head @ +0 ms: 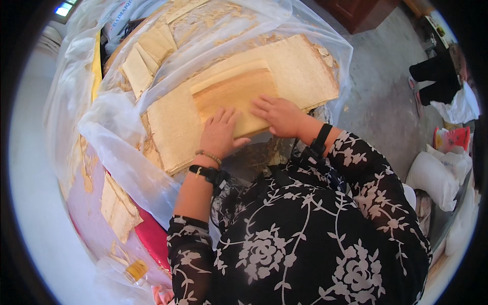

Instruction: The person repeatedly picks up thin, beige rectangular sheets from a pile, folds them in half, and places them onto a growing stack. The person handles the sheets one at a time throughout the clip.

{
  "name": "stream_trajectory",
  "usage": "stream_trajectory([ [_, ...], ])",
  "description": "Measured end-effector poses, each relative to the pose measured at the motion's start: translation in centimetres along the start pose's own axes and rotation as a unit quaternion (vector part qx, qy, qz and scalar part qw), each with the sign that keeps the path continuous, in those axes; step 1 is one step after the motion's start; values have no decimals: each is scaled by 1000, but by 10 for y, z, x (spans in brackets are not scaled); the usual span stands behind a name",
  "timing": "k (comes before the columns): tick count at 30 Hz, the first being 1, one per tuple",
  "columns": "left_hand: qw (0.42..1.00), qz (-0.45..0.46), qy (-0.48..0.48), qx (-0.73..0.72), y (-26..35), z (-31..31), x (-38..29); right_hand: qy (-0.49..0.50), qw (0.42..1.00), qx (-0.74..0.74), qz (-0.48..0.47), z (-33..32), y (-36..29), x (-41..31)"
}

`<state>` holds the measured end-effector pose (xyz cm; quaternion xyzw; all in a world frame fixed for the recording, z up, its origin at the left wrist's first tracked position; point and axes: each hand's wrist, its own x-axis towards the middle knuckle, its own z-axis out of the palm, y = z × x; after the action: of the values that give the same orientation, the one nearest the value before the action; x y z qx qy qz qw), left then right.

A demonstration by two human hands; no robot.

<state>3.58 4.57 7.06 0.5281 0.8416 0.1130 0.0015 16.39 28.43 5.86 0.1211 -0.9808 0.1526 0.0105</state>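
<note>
A smaller tan sheet [236, 91], smooth and darker along a band near its far edge, lies on a wide stack of pale yellow sheets [309, 72] with rough edges. My left hand [220, 133] rests palm down on the small sheet's left part, fingers spread. On its right part lies my right hand [277, 115], also palm down, with its fingertips pointing left. Neither hand is closed around anything. The sheets' exact material cannot be told. Both wrists wear black straps, and a beaded bracelet [208, 156] circles the left one.
Translucent plastic sheeting [114, 122] covers the worktop around the stack. Folded pale sheets [146, 57] lie at the upper left, more sheets [119, 207] at the lower left, near a jar with yellow contents [136, 271]. White sacks [436, 179] and a person's dark-clothed legs [438, 78] are at the right.
</note>
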Motion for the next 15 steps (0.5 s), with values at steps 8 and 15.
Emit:
stream_trajectory([
  [8, 954, -106, -159, -229, -49, -36, -28, -64, 983, 163, 49, -46, 37, -11],
  [15, 811, -306, -28, -498, -78, 1, -49, 75, 820, 520, 227, -11, 51, -19],
])
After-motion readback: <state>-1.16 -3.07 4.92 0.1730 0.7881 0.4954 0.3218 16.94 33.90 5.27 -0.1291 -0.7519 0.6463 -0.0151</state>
